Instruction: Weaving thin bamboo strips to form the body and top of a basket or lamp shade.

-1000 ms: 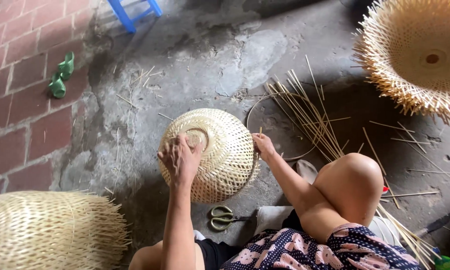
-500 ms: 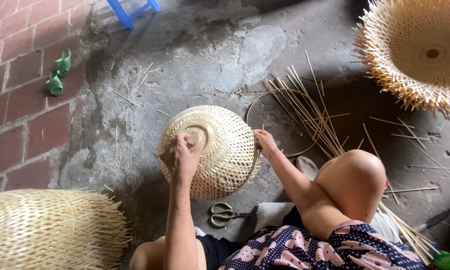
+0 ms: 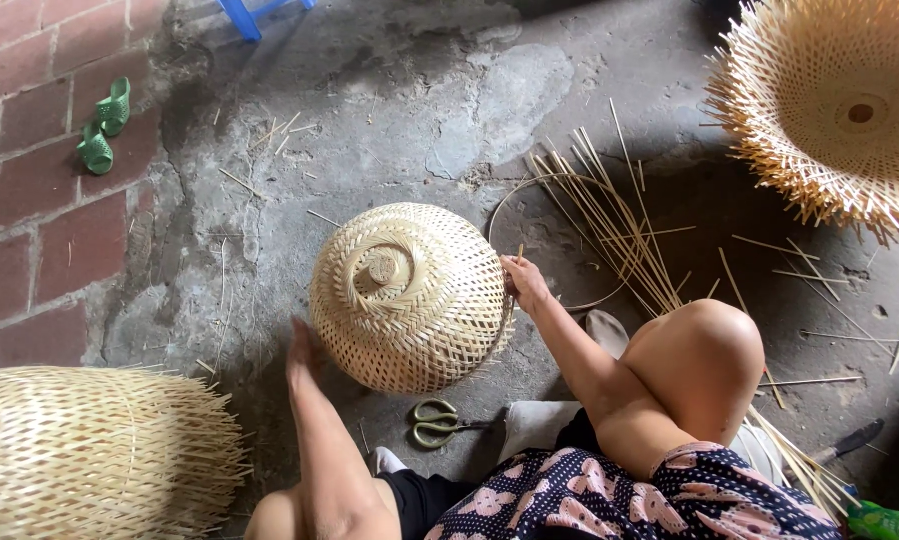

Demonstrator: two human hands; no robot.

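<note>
Nearest the camera, the person sits on the concrete floor (image 3: 390, 90) in floral-patterned clothing, one bare knee raised on the right. Just ahead of the lap lie olive-handled scissors (image 3: 440, 422), blades closed, flat on the floor and just below the rim of the woven bamboo basket (image 3: 410, 295). That basket sits dome-up between the two forearms, its spiral-woven crown facing the camera. The left hand (image 3: 303, 350) rests at the basket's lower left edge, fingers down by the rim; whether it grips the weave or only touches it I cannot tell. The right hand (image 3: 525, 283) is closed on the basket's right rim, pinching the edge with a short strip sticking up beside the fingers. At the lower left stands a larger unfinished basket (image 3: 90, 455) with loose strip ends bristling to the right. Beyond the right hand a bundle of thin bamboo strips (image 3: 610, 225) lies fanned across a bamboo hoop (image 3: 505, 200). Farther off, another large open-weave basket (image 3: 850, 110) fills the top right corner, a pair of small green sandals (image 3: 105, 125) sits on the brick paving (image 3: 30, 200) at left, and a blue stool leg (image 3: 245, 15) shows at the top edge.
</note>
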